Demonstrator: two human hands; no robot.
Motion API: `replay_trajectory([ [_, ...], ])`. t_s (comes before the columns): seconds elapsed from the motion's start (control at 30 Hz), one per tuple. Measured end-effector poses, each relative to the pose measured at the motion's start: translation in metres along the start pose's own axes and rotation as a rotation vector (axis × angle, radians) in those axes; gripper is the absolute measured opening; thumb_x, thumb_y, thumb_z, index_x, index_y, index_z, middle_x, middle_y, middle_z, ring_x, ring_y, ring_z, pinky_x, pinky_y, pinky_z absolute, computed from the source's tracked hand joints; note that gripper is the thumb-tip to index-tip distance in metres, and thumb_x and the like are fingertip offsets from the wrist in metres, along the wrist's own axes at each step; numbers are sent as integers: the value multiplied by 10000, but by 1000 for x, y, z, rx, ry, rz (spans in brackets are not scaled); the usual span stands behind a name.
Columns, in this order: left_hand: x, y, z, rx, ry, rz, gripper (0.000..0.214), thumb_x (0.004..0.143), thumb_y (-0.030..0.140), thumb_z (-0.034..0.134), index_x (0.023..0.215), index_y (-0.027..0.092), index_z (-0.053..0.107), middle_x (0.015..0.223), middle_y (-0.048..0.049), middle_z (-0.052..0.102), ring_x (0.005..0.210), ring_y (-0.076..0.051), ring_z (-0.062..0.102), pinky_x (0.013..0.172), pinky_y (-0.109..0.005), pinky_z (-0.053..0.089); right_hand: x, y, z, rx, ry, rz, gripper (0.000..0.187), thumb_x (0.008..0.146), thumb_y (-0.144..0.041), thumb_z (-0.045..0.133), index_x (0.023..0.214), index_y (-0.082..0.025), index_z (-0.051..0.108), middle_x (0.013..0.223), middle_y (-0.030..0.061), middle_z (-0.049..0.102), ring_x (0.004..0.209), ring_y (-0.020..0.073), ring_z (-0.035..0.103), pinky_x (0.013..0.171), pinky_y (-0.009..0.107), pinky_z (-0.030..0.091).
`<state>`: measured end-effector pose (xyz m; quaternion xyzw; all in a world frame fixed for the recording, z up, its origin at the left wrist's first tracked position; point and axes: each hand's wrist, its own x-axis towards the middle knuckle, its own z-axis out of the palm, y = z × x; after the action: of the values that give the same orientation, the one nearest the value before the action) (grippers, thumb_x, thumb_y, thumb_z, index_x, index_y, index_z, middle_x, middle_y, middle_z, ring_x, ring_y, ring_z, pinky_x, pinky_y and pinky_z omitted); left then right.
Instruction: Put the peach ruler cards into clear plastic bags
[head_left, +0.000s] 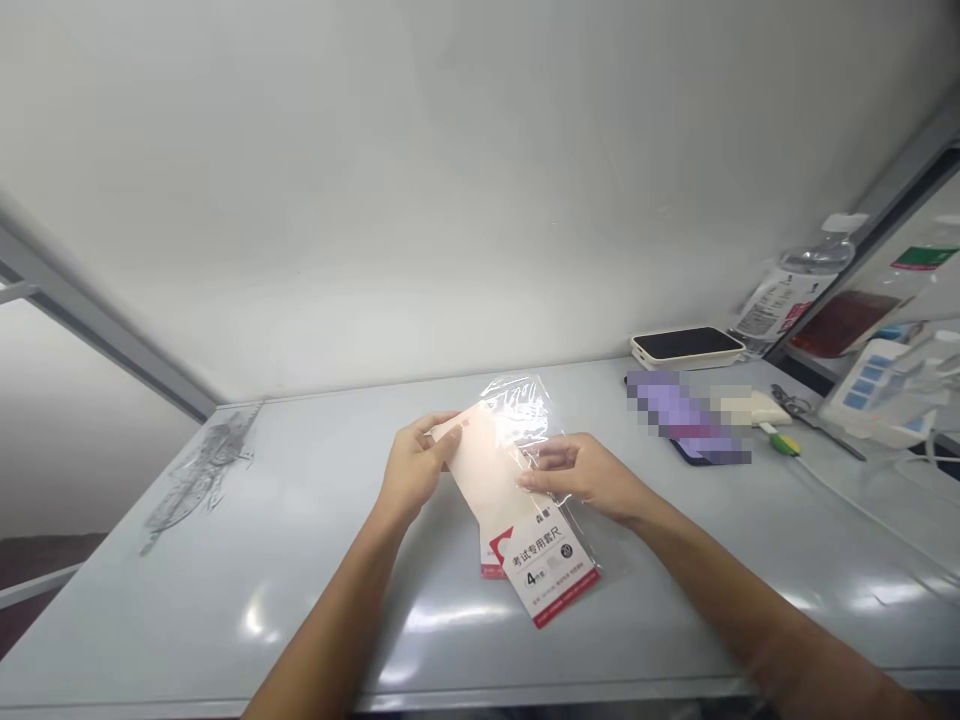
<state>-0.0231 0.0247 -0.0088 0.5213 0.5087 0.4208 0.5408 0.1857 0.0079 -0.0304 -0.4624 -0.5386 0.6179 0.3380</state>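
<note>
We find pale peach sheet [484, 480] at 12 o'clock, held up in left hand [412, 468], thumb and fingers closed on its upper end. Right hand [585, 478] half open, fingertips on sheet's edge against clear plastic bag [521, 415]; firmness of hold cannot be told. Printed ruler-set label [546, 570] lies below, on grey table [225, 640]. Scissors [787, 403] at 2 o'clock.

One left hand [414, 470], one right hand [589, 480], one clear plastic bag [521, 415], one printed card [551, 572]. Farther off, one plastic bottle [787, 300], one black-topped white box [686, 347], and probably one pair of scissors [791, 405].
</note>
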Motion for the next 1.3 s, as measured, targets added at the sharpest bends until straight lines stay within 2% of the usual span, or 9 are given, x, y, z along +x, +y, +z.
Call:
replay_trajectory([
  [0.2, 3, -4, -4, -28, 0, -35, 326, 661, 412, 619, 835, 137, 642, 719, -57, 657, 652, -173, 596, 648, -326, 474, -1, 2, -3, -26, -33, -12, 480, 596, -331, 719, 1020, -142, 598, 648, 8, 607, 647, 167, 578, 641, 315, 447],
  [0.33, 6, -6, -8, -17, -53, -91, 247, 649, 388, 630, 648, 144, 593, 661, -29, 615, 591, -135, 548, 566, -269, 429, -2, -1, -3, -81, -120, -24, 354, 595, -346, 711, 864, -126, 639, 605, 0, 572, 669, 170, 574, 699, 321, 431],
  [0.5, 8, -6, -9, -83, -154, -156, 272, 642, 328, 647, 544, 142, 475, 545, 29, 478, 488, -65, 425, 467, -199, 306, -4, -3, -1, -105, -159, -41, 308, 606, -380, 686, 771, -126, 633, 562, -10, 523, 604, 152, 532, 621, 292, 410],
  [0.67, 5, -5, -6, -170, -257, -199, 337, 665, 305, 638, 535, 159, 364, 481, 62, 386, 431, -41, 349, 433, -185, 241, -4, -2, -2, -131, -211, -25, 237, 627, -360, 664, 707, -143, 612, 500, -49, 424, 498, 100, 407, 524, 257, 357],
  [0.77, 5, -7, -6, -170, -255, -230, 295, 638, 296, 671, 594, 163, 411, 508, 49, 458, 457, -61, 428, 445, -186, 279, -5, -2, -2, -139, -249, -18, 206, 647, -334, 647, 734, -150, 612, 511, -56, 393, 486, 83, 361, 478, 230, 316],
  [0.93, 4, -6, -5, -156, -235, -302, 347, 604, 312, 703, 889, 186, 551, 658, -7, 602, 590, -135, 563, 538, -240, 390, -8, -5, -1, -153, -269, -8, 177, 641, -302, 649, 724, -147, 627, 539, -35, 460, 505, 94, 399, 513, 240, 357],
  [1.07, 3, -5, -5, -95, -337, -297, 257, 654, 379, 647, 607, 135, 582, 579, -14, 569, 528, -110, 513, 520, -238, 372, -9, -7, 0, -177, -279, -3, 135, 651, -291, 639, 647, -161, 601, 510, -43, 434, 485, 90, 386, 503, 239, 351],
  [1.17, 4, -8, -5, -36, -298, -277, 285, 623, 366, 667, 505, 138, 544, 526, 2, 533, 492, -99, 470, 488, -232, 340, -9, -8, -1, -187, -278, -13, 160, 641, -283, 649, 581, -164, 561, 494, -46, 416, 491, 94, 397, 489, 234, 341],
  [1.3, 5, -14, 0, 102, -126, -167, 314, 601, 395, 671, 482, 143, 525, 491, 23, 499, 470, -88, 434, 478, -227, 318, -9, -9, 1, -152, -268, -7, 189, 605, -322, 680, 618, -160, 584, 492, -43, 458, 478, 95, 425, 472, 232, 356],
])
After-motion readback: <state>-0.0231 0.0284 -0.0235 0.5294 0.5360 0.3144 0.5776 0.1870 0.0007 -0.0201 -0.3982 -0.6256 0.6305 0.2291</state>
